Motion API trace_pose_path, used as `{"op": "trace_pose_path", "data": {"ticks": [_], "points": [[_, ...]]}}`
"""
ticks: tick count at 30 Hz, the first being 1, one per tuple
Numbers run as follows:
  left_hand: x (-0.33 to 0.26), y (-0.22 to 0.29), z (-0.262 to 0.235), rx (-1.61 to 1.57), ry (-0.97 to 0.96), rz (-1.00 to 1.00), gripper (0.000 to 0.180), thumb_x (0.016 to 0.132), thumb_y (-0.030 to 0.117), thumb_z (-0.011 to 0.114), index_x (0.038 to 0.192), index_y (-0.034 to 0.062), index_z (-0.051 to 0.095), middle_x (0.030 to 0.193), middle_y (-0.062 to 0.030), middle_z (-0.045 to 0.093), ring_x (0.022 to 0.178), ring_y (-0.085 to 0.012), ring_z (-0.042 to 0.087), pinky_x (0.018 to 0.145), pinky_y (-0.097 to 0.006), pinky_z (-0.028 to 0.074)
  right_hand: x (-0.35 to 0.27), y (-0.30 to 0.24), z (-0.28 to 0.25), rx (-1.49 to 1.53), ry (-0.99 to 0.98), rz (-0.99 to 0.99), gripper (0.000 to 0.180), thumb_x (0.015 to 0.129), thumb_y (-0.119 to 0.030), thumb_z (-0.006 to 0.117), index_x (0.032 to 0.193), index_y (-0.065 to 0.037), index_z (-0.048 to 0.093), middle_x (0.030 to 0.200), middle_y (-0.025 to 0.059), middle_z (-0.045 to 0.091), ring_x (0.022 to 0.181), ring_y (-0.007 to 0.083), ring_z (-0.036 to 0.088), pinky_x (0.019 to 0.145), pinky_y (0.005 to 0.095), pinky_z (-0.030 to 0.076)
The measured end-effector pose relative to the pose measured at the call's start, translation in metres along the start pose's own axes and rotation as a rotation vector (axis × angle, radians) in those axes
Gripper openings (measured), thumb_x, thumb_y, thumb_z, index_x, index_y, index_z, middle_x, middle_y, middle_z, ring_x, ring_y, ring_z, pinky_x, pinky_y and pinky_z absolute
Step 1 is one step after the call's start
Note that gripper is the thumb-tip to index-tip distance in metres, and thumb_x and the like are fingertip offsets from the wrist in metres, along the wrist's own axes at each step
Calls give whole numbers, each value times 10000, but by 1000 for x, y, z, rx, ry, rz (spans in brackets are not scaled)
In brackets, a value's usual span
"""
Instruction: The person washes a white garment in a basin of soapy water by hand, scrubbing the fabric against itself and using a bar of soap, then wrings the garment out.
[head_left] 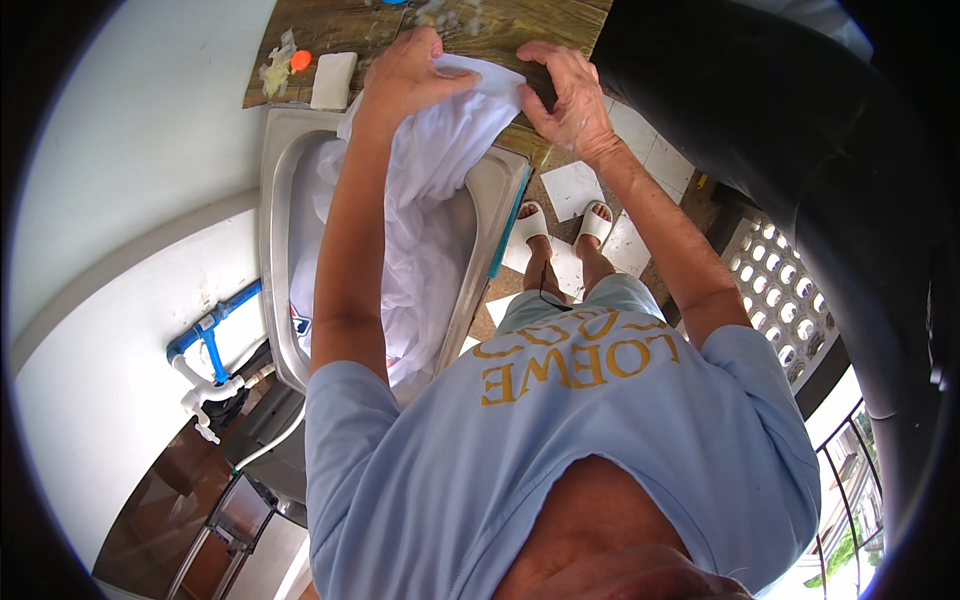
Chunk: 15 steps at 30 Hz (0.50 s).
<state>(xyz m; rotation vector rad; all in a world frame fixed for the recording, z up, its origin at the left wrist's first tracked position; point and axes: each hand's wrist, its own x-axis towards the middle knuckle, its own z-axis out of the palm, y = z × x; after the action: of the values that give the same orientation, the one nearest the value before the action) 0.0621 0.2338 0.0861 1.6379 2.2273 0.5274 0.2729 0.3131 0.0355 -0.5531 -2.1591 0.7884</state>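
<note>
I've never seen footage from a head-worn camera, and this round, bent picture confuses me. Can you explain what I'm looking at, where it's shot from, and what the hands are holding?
There is no machine here: a person works with two bare hands. The single picture comes from a wide fisheye camera worn on the person's head, looking down, so the light blue shirt fills the bottom and straight edges curve near the rim. The forearms reach away toward the top. The left hand and the right hand both grip a white cloth and press its upper end onto a wooden board. The rest of the cloth hangs down into a metal sink. On the board's left end lie a white bar, probably soap, and a small orange thing. Blue and white pipes run beside the sink. The feet wear white sandals.
</note>
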Motion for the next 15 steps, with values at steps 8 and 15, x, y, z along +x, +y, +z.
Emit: {"op": "trace_pose_path", "data": {"ticks": [8,15], "points": [[1,-21,-6,-140,13,-38,305,652,221,701,851,73,522,676,-51,512,620,-166,486,585,-301,420,0,-4,-2,7,-13,0,427,685,-68,593,1106,-110,537,1112,73,561,1032,279,511,892,398,387],[4,-19,-1,-46,69,-126,364,614,329,722,786,76,525,659,-60,562,635,-228,556,601,-345,444,2,-6,1,-32,-21,-27,449,689,-56,595,1129,-130,541,1133,61,566,1042,267,513,898,394,381]]}}
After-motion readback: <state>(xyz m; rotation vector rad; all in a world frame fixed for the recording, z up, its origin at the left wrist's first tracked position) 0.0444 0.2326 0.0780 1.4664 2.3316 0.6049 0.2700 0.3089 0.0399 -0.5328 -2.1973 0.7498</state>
